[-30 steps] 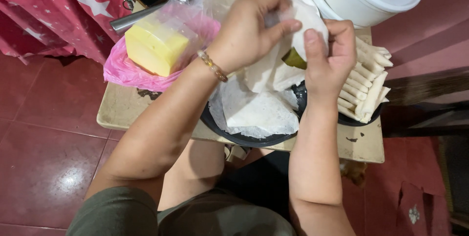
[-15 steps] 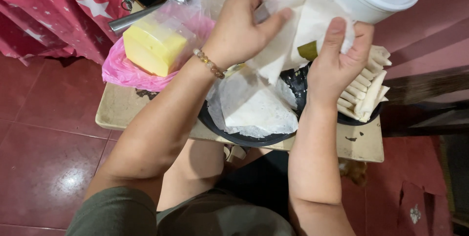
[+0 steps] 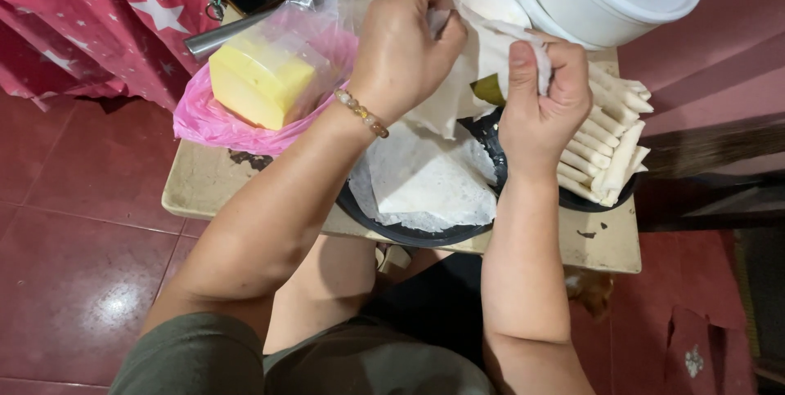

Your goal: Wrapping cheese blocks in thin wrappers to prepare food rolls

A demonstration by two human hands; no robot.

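Near the top middle of the frame, the left hand (image 3: 409, 47) and the right hand (image 3: 544, 105) were both closed tight on a thin white wrapper (image 3: 478, 64), stretched sideways between them. It hung above a black plate (image 3: 409, 233) on a small tan table (image 3: 204, 186) over a red floor (image 3: 74, 272). A yellow block (image 3: 257, 80) in a clear bag lay on pink plastic at upper left, and white rolls (image 3: 609, 145) were stacked at right.

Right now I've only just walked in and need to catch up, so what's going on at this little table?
A person's left hand and right hand together hold a thin white wrapper sheet above a dark plate stacked with more wrappers. Finished white rolls lie piled on a second dark plate to the right. A yellow block sits in a pink bag on the left.
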